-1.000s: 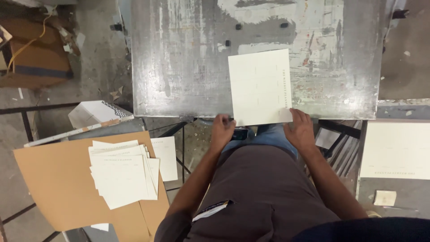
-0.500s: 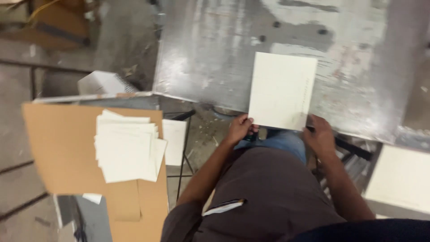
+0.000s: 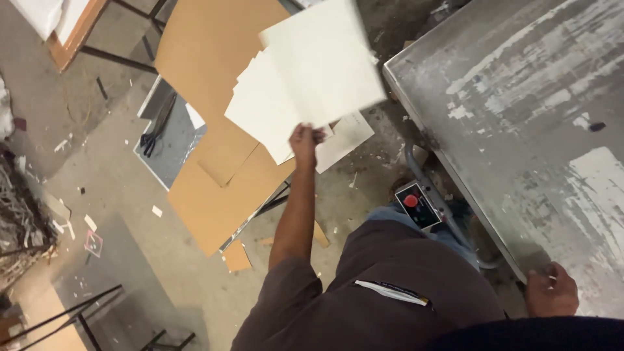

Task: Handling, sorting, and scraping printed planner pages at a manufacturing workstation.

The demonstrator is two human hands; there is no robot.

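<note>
Left hand (image 3: 305, 138) stretched out at arm's length, fingers pinched shut on the lower edge of a cream sheet (image 3: 323, 64); the sheet is blurred and held up over a stack of like sheets (image 3: 260, 114). Stack lies fanned on a brown cardboard panel (image 3: 214, 188) that covers a low stand to the person's left; one more pale sheet (image 3: 348, 140) juts from under the stack at the panel's right edge. Grey tray (image 3: 170, 140) holding a dark tool shows past the panel's left edge. Right hand (image 3: 551, 290) rests at the near edge of the metal table (image 3: 520, 110), fingers curled; whether it grips anything, cannot tell. Table top is bare steel, scuffed, with whitish worn patches. Small control box (image 3: 418, 204) with a red button sits below the table's left edge, close to the person's knee. Floor: grey concrete, littered with paper scraps and a cardboard offcut (image 3: 236, 257). Tangle of shredded strips (image 3: 23, 221) at the far left. Dark metal frame legs at lower left
</note>
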